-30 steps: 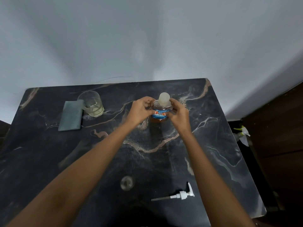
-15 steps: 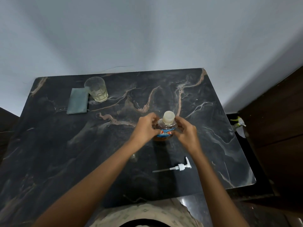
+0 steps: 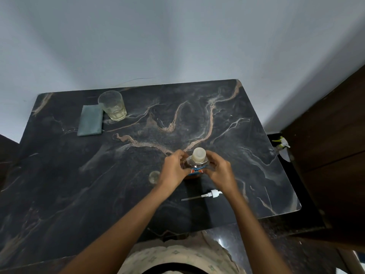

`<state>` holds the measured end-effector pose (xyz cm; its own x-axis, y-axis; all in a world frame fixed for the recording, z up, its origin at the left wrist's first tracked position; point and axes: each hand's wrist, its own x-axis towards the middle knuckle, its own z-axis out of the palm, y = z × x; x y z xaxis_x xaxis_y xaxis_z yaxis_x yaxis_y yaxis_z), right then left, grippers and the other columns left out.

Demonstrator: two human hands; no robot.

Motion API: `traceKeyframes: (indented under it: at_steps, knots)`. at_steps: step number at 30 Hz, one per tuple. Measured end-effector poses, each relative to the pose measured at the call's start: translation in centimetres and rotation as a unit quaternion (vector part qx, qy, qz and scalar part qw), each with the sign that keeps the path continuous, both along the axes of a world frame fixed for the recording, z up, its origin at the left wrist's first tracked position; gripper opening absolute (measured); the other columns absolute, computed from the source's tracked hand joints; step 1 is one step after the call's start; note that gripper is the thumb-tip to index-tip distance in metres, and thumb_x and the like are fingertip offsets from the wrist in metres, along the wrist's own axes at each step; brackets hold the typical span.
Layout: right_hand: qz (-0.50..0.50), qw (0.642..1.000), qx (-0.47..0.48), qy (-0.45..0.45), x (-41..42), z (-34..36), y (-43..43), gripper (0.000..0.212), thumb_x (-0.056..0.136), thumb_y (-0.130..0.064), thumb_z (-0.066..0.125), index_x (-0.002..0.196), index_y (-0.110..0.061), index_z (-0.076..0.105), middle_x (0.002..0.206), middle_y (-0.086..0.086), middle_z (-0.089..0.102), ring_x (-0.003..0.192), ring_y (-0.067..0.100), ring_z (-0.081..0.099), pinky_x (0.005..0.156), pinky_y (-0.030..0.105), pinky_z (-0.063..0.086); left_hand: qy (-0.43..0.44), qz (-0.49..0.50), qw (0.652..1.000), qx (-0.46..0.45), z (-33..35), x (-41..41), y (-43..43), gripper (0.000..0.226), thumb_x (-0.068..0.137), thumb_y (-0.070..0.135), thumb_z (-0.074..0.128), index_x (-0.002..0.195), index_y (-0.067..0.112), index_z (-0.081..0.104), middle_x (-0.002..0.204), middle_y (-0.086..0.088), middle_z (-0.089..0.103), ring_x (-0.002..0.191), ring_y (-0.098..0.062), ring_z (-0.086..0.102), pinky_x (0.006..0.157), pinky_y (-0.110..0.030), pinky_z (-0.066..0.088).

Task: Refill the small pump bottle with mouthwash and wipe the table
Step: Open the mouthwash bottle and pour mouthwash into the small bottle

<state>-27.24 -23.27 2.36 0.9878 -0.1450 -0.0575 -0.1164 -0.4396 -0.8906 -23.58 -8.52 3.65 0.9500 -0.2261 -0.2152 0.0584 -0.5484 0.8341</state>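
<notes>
A mouthwash bottle (image 3: pixel 197 165) with amber liquid, a blue and orange label and a pale round cap stands upright on the dark marble table (image 3: pixel 59 184). My left hand (image 3: pixel 174 170) grips its left side and my right hand (image 3: pixel 220 172) grips its right side. Just left of my left hand stands the small clear bottle (image 3: pixel 154 177), seen from above with no top on. Its white pump head (image 3: pixel 203 195) with the long tube lies flat on the table, near my right wrist.
A folded grey-green cloth (image 3: pixel 90 120) lies at the back left, beside a drinking glass (image 3: pixel 112 105) holding a little pale liquid. A dark wooden cabinet (image 3: pixel 331 155) stands right of the table, with a spray bottle (image 3: pixel 281 147) in the gap.
Both hands have brought the mouthwash bottle from farther back on the table toward the near side, close to the small bottle and pump head. The view has pulled back too.
</notes>
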Motion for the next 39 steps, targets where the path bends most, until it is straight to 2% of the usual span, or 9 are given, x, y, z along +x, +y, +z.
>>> traceKeyframes:
  at_steps: [5,12,16,18,21,25,34,37,39]
  knots:
    - [0.005,1.0,-0.019,0.004,-0.1,0.1,0.2,0.049,0.067,0.012,0.071,0.112,-0.004,0.058,0.103,-0.004,0.059,0.093,0.003,0.056,0.077,-0.003,0.04,-0.002,0.002,1.0,-0.012,-0.2,-0.3,0.1,0.041,0.066,0.0,0.076,0.102,0.004,0.057,0.105,-0.012,0.065,0.092,-0.016,0.061,0.08,-0.026,0.049]
    - [0.046,0.995,-0.084,0.02,-0.1,1.9,0.0,0.056,0.066,0.007,0.074,0.118,-0.002,0.054,0.117,0.014,0.06,0.104,0.016,0.054,0.082,0.002,0.033,0.01,-0.004,1.0,-0.028,-0.4,-0.4,0.3,0.047,0.066,0.0,0.076,0.107,0.006,0.056,0.111,-0.013,0.063,0.099,-0.019,0.061,0.09,-0.035,0.051]
    - [0.063,0.993,-0.095,-0.017,0.1,4.2,-0.1,0.056,0.063,0.002,0.078,0.114,-0.006,0.058,0.113,0.008,0.06,0.101,0.012,0.053,0.084,-0.003,0.033,0.006,-0.019,0.999,-0.05,-0.1,-0.4,0.3,0.052,0.063,0.007,0.081,0.11,0.008,0.058,0.109,-0.01,0.065,0.1,-0.021,0.062,0.091,-0.039,0.05]
    - [0.063,0.993,-0.099,-0.023,0.2,5.2,0.3,0.048,0.066,-0.008,0.078,0.11,-0.01,0.06,0.106,0.0,0.058,0.098,0.009,0.052,0.087,0.007,0.037,0.0,-0.025,0.998,-0.058,0.1,-0.5,0.2,0.05,0.063,0.01,0.081,0.108,0.01,0.06,0.105,-0.008,0.067,0.097,-0.018,0.063,0.088,-0.034,0.051]
    - [0.055,0.989,-0.135,-0.019,0.3,5.8,1.2,0.038,0.071,-0.018,0.076,0.105,-0.013,0.061,0.102,-0.004,0.054,0.099,0.016,0.052,0.085,0.028,0.046,-0.01,-0.018,0.998,-0.061,0.1,-0.6,0.2,0.047,0.065,0.011,0.079,0.109,0.012,0.062,0.101,-0.003,0.068,0.09,-0.009,0.062,0.077,-0.009,0.047]
    - [0.046,0.978,-0.205,-0.013,0.6,5.6,2.0,0.039,0.074,-0.022,0.074,0.109,-0.012,0.06,0.111,0.003,0.054,0.104,0.017,0.047,0.081,0.025,0.043,-0.024,-0.014,0.998,-0.05,0.0,-0.8,0.3,0.043,0.067,0.007,0.077,0.108,0.013,0.064,0.098,-0.003,0.07,0.084,-0.005,0.06,0.07,0.001,0.04]
    - [0.108,0.973,-0.199,-0.042,0.6,5.8,1.8,0.035,0.075,0.009,0.062,0.107,-0.007,0.065,0.112,0.008,0.062,0.107,0.021,0.053,0.084,0.016,0.036,-0.025,-0.013,0.998,-0.047,-0.5,-0.7,0.5,0.045,0.066,0.006,0.077,0.109,0.012,0.064,0.102,-0.005,0.07,0.088,-0.004,0.061,0.074,-0.001,0.043]
    - [0.149,0.976,-0.155,-0.034,0.7,6.4,1.6,0.039,0.072,0.016,0.058,0.101,-0.008,0.067,0.108,0.007,0.064,0.104,0.02,0.057,0.089,0.025,0.046,-0.024,-0.008,0.999,-0.046,-0.6,-0.7,0.4,0.045,0.065,0.007,0.078,0.108,0.011,0.064,0.102,-0.006,0.071,0.091,-0.009,0.064,0.082,-0.016,0.048]
    - [0.151,0.979,-0.139,-0.014,0.9,6.8,1.6,0.034,0.074,0.008,0.061,0.103,-0.011,0.065,0.109,0.004,0.063,0.104,0.019,0.057,0.09,0.032,0.048,-0.028,-0.009,0.998,-0.051,-0.6,-0.6,0.5,0.045,0.065,0.007,0.079,0.107,0.012,0.065,0.101,-0.006,0.071,0.089,-0.008,0.063,0.079,-0.012,0.047]
